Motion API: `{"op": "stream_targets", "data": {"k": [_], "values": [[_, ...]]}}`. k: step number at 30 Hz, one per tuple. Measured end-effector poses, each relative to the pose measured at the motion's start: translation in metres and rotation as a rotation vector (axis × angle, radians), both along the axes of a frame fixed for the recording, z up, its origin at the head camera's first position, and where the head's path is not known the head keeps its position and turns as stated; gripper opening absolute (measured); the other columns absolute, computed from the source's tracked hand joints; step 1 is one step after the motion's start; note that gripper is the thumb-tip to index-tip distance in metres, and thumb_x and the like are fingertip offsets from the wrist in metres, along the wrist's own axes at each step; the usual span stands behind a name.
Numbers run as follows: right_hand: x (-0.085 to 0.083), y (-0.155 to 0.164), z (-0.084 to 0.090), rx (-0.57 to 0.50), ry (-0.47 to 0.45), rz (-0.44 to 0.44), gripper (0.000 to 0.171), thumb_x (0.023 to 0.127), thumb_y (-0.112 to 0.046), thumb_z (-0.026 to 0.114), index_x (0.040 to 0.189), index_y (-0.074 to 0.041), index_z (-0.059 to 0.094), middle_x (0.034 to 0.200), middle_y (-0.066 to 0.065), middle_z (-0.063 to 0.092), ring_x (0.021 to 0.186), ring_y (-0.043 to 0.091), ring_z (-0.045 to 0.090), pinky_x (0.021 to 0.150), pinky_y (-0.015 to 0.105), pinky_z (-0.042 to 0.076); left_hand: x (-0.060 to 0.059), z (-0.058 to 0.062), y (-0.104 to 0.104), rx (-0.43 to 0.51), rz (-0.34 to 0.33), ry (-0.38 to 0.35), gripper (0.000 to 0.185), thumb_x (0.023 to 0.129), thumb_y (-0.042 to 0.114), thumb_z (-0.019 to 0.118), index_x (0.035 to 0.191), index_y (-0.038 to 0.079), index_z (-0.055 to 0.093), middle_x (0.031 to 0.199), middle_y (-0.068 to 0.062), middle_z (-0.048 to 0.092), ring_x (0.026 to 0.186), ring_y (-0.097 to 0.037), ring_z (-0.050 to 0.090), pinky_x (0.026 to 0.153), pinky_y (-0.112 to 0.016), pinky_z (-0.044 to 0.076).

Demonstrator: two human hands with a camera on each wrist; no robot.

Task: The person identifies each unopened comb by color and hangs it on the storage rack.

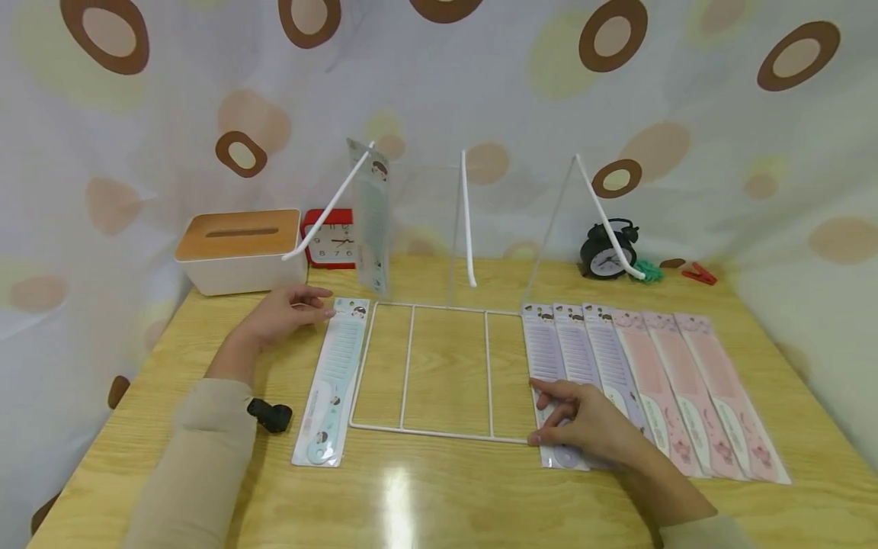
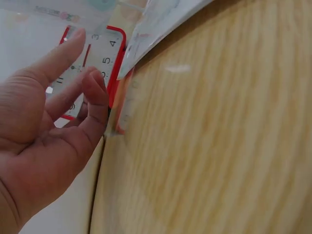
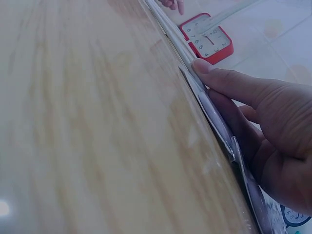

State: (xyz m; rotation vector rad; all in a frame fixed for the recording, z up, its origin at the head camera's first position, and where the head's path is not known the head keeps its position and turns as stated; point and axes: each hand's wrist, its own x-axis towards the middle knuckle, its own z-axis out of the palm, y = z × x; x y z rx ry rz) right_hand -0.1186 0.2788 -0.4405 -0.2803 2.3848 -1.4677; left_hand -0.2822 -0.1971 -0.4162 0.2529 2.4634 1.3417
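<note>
A white wire display rack (image 1: 489, 374) stands on the table, three hooks jutting from its top. On its left hook hangs a packaged comb (image 1: 373, 221), pale green-blue. Another pale blue packaged comb (image 1: 336, 374) lies left of the rack base. My left hand (image 1: 284, 316) is beside that comb's top end, fingers loosely bent and holding nothing. My right hand (image 1: 593, 419) reaches the rack's front right corner, thumb tip (image 3: 202, 66) at the front bar. Its index finger lies apart from the thumb, over the nearest purple packaged comb (image 1: 546, 351).
Right of the rack lie several purple and pink packaged combs (image 1: 727, 381) in an overlapping row. Behind stand a tissue box (image 1: 240, 263), a red clock (image 1: 332, 238) and a black alarm clock (image 1: 607, 259). A red clip (image 1: 700, 274) lies at the back right.
</note>
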Motion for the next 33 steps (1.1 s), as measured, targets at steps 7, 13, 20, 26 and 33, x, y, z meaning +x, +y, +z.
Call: {"op": "stream_targets", "data": {"k": [7, 13, 20, 26, 33], "values": [[0.002, -0.001, 0.001, -0.008, -0.004, 0.006, 0.091, 0.073, -0.019, 0.089, 0.146, 0.007, 0.043, 0.105, 0.017, 0.064, 0.074, 0.014, 0.071, 0.067, 0.019, 0.055, -0.006, -0.011, 0.006, -0.028, 0.008, -0.017, 0.061, 0.092, 0.031, 0.074, 0.144, 0.006, 0.052, 0.109, -0.011, 0.056, 0.094, -0.021, 0.051, 0.079, -0.025, 0.046], [0.0, -0.001, 0.002, 0.006, 0.015, 0.012, 0.09, 0.073, -0.021, 0.089, 0.146, 0.007, 0.044, 0.107, 0.018, 0.064, 0.074, 0.013, 0.071, 0.066, 0.019, 0.055, -0.017, -0.012, 0.009, -0.024, 0.013, 0.002, 0.053, 0.093, 0.024, 0.073, 0.138, 0.002, 0.057, 0.085, -0.003, 0.05, 0.069, -0.013, 0.044, 0.059, -0.023, 0.039], [0.0, -0.004, -0.001, 0.006, 0.008, 0.021, 0.089, 0.074, -0.021, 0.089, 0.146, 0.008, 0.044, 0.108, 0.017, 0.063, 0.076, 0.014, 0.072, 0.071, 0.018, 0.055, -0.011, -0.011, 0.013, -0.08, 0.165, -0.043, 0.042, 0.094, 0.023, 0.072, 0.128, 0.001, 0.062, 0.101, -0.01, 0.052, 0.091, -0.022, 0.047, 0.073, -0.026, 0.042], [0.0, -0.005, -0.004, 0.004, 0.01, 0.03, 0.09, 0.074, -0.022, 0.089, 0.145, 0.008, 0.044, 0.109, 0.017, 0.064, 0.076, 0.014, 0.072, 0.072, 0.019, 0.056, 0.004, 0.01, 0.005, -0.016, 0.216, -0.066, 0.039, 0.097, 0.022, 0.068, 0.126, -0.003, 0.058, 0.11, -0.012, 0.057, 0.091, -0.019, 0.054, 0.076, -0.024, 0.052], [0.002, 0.0, 0.0, 0.027, 0.023, 0.012, 0.09, 0.073, -0.023, 0.089, 0.146, 0.007, 0.044, 0.109, 0.016, 0.064, 0.076, 0.013, 0.072, 0.073, 0.018, 0.055, 0.027, 0.058, 0.002, 0.05, 0.104, 0.009, 0.035, 0.097, 0.022, 0.068, 0.119, -0.003, 0.056, 0.092, 0.003, 0.065, 0.082, -0.01, 0.06, 0.078, -0.026, 0.058]]}}
